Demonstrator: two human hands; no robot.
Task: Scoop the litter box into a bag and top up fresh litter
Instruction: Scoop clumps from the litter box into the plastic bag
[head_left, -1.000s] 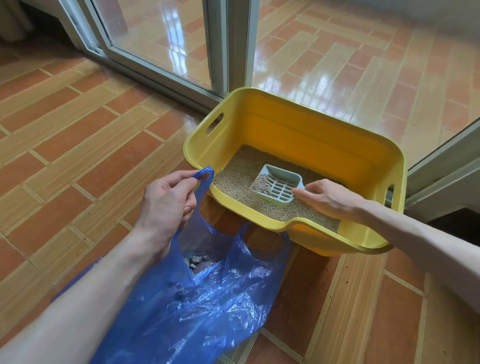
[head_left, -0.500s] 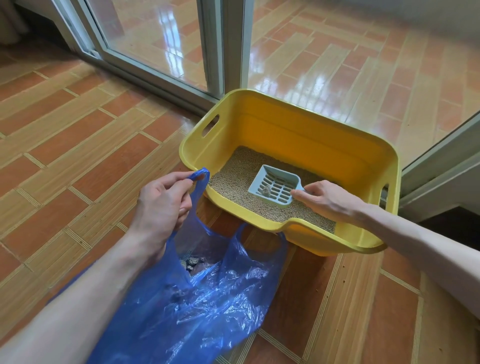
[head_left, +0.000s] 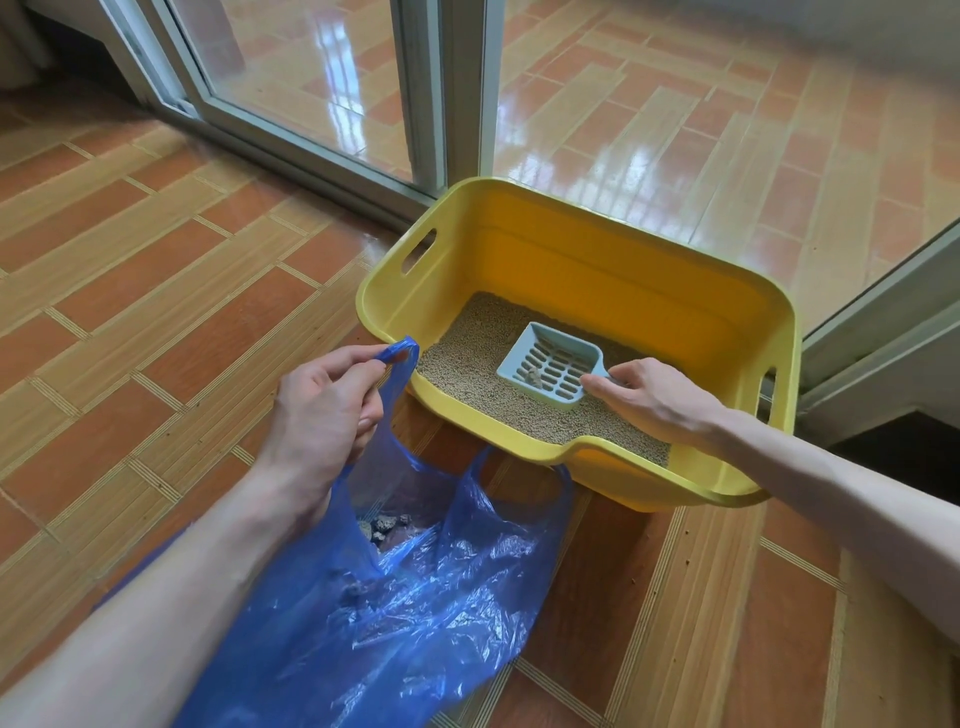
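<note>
The yellow litter box (head_left: 613, 270) is a smooth, glossy plastic tub with rounded corners, a rolled rim, a slot handle cut in each of two opposite side walls, and a dip in its near wall. It sits on the tiled floor (head_left: 130, 270) at the foot of the sliding glass door (head_left: 311, 88). Its bottom is covered by a shallow, grainy bed of tan litter (head_left: 467, 358) made of small pellets.

Inside the box, above the litter, is one pale blue plastic scoop (head_left: 550, 366), a squarish pan with raised sides and rows of oblong slots. One small grey clump (head_left: 533, 375) lies on its slotted bottom. The right hand (head_left: 649, 397) reaches over the box's near rim and grips the scoop's handle, fingers curled round it so that most of the handle is hidden.

Just left of the box, the left hand (head_left: 327, 410) pinches one loop handle of the single blue bag (head_left: 395, 597) between thumb and curled fingers, holding it up beside the box's left corner. The bag is thin, crinkled, translucent film with shiny creases; its other handle loop droops against the box's near wall. It spreads over the floor in front of the box, mouth open, with several grey clumps (head_left: 384, 525) inside.

The floor around the box is orange and tan rectangular tile, matt on this side of the door and glossy beyond the glass.
</note>
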